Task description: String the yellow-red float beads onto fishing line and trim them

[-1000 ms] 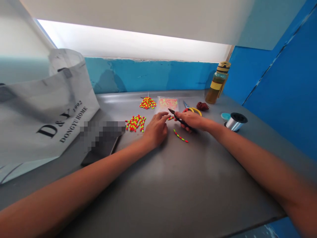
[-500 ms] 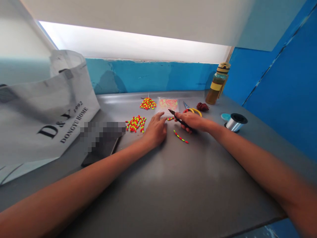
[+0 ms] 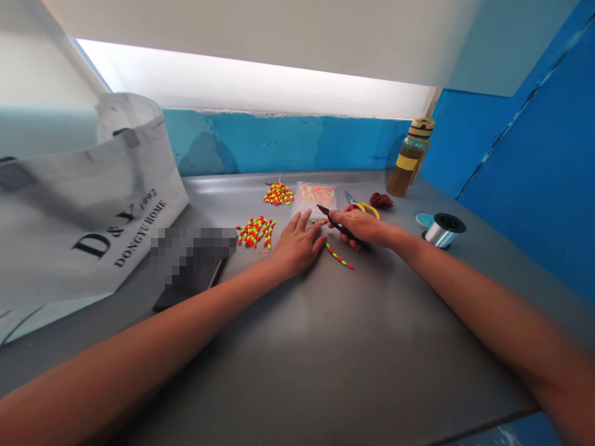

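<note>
The left hand point(image 3: 297, 248) is laid open on the metal table point(image 3: 325, 353), fingers spread, with nothing held. A black pointed tool point(image 3: 339, 226) is gripped in the curled right hand point(image 3: 361, 226), its lower end hidden by the fingers. A line of red-and-yellow beads point(image 3: 339, 256) lies at 3 o'clock from the left hand, and a bead pile point(image 3: 255, 231) at 9 o'clock. Farther off, a clear bag point(image 3: 316, 196) lies at 12 o'clock, yellow-handled scissors point(image 3: 360, 207) are partly hidden behind the right hand, and a phone point(image 3: 190, 266) is obscured by blur.

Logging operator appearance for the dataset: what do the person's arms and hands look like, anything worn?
The left forearm and right forearm are bare, with no sleeve in view. The left hand and right hand are bare too: no gloves, and no watch, band or ring shows. No cables or markings.
</note>
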`<state>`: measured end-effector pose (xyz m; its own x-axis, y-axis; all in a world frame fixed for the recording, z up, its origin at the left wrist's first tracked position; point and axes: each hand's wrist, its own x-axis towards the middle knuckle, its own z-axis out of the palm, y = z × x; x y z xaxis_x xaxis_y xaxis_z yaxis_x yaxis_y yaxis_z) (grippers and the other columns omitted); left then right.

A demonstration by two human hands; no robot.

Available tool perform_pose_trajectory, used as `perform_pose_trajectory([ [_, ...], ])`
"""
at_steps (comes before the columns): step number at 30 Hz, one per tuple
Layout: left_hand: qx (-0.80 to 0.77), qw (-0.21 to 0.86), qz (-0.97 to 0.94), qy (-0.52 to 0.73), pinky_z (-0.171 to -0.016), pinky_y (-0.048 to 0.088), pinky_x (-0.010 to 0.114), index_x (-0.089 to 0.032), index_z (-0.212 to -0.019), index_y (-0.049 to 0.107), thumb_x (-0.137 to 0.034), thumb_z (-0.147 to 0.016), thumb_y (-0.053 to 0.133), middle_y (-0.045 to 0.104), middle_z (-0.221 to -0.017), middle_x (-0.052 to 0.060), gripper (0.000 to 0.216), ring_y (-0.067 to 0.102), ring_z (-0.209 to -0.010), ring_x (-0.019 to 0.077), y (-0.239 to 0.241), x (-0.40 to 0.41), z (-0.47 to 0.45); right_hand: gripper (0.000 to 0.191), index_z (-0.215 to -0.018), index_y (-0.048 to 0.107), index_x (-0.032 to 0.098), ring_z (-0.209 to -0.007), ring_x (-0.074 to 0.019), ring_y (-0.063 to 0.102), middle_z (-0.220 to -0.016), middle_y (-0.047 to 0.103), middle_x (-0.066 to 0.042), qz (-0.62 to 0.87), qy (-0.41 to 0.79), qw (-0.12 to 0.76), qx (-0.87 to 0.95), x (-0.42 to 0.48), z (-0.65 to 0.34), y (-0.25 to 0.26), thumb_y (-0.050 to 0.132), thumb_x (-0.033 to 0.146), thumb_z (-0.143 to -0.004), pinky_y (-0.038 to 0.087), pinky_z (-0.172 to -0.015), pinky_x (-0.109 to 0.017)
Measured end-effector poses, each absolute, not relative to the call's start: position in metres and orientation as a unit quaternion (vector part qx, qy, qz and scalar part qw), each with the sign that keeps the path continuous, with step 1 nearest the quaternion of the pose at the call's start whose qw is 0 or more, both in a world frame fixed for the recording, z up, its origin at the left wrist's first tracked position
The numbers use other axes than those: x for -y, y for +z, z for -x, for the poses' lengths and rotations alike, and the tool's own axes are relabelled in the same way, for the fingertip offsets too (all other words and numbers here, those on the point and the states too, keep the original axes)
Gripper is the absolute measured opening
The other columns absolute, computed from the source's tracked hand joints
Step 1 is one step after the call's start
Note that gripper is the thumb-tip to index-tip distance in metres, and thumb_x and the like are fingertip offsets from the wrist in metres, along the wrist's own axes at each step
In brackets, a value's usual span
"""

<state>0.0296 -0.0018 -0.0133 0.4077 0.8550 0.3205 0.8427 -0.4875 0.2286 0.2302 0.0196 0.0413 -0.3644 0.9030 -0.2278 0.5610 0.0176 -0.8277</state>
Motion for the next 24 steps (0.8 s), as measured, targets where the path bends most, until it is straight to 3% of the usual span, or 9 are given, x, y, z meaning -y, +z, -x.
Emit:
perform_pose_trajectory([
  [6,-0.504,0.028,-0.839,0.203,-0.119,0.027,0.056,-0.018,-0.137,0.058,-0.042,-0.098,0.046,0.037,-0.16,0.017,0.047,0.022,-0.152,0.0367,-0.0171,-0.0019,-0.0275,0.046,-0.092,0.059,0.016,-0.04,-0.0091,0.052,-0.06,0.059,0.001,0.526,0.454,0.186,0.695,-0.0184,-0.2293,0.043,0.043,0.058,-0.101,0.044,-0.037,-0.019],
  [15,-0.51,0.054,-0.826,0.234,-0.118,0.031,0.055,-0.019,-0.116,0.067,-0.032,-0.096,0.052,0.038,-0.157,0.017,0.029,0.028,-0.149,0.0358,-0.0099,0.0036,-0.0256,0.051,-0.085,0.056,0.016,-0.042,-0.0092,0.053,-0.063,0.06,0.0,0.521,0.449,0.184,0.702,-0.0197,-0.2304,0.0407,0.041,0.062,-0.1,0.045,-0.038,-0.02],
  [24,-0.47,0.097,-0.835,0.27,-0.114,0.038,0.051,-0.02,-0.095,0.069,-0.029,-0.093,0.057,0.051,-0.146,0.014,0.015,0.044,-0.139,0.032,-0.0085,0.0049,-0.0221,0.051,-0.085,0.059,0.016,-0.042,-0.0096,0.054,-0.065,0.061,-0.001,0.521,0.452,0.187,0.7,-0.0172,-0.23,0.0427,0.042,0.062,-0.1,0.045,-0.037,-0.02],
])
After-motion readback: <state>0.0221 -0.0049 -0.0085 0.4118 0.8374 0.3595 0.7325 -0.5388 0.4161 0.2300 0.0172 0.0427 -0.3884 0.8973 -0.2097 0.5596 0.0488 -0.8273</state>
